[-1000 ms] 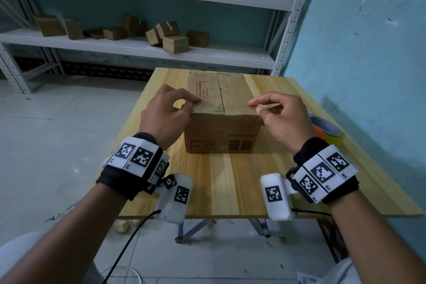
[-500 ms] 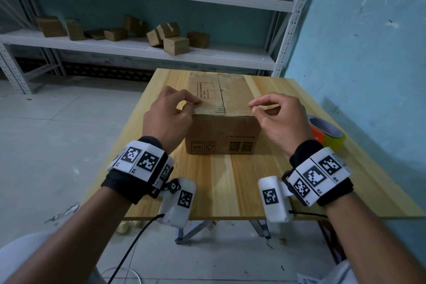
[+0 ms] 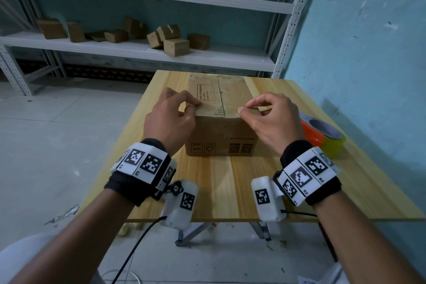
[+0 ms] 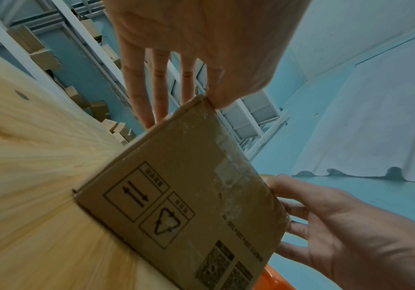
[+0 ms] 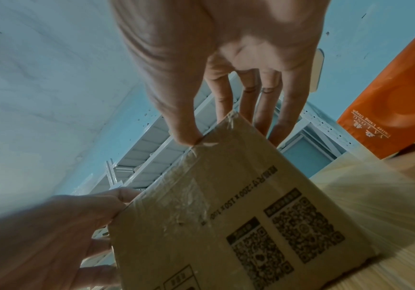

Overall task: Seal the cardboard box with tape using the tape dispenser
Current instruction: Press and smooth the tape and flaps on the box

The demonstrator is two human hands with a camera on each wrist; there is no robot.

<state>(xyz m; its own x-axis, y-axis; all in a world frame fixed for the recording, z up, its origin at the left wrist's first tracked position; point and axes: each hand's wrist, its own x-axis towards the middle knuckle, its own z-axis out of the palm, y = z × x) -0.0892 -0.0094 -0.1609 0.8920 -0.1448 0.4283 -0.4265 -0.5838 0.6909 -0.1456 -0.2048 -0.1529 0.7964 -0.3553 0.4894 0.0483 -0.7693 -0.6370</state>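
A closed brown cardboard box (image 3: 221,136) stands on the wooden table (image 3: 219,191), with clear tape (image 5: 189,188) stuck over its near top edge. My left hand (image 3: 194,107) pinches the box's near left top corner, forefinger on top and thumb at the front. At the near right top corner my right hand (image 3: 242,108) pinches in the same way, its thumb on crinkled tape in the right wrist view. The orange tape dispenser (image 3: 320,134) with a yellowish roll lies on the table to the right of the box, behind my right hand, untouched.
A white metal shelf (image 3: 138,48) with several small cardboard boxes stands behind the table. A blue wall (image 3: 368,76) runs close along the table's right side. Bare floor lies to the left.
Both hands stay at the box's near corners; nothing has visibly moved apart from a slight shift of the view.
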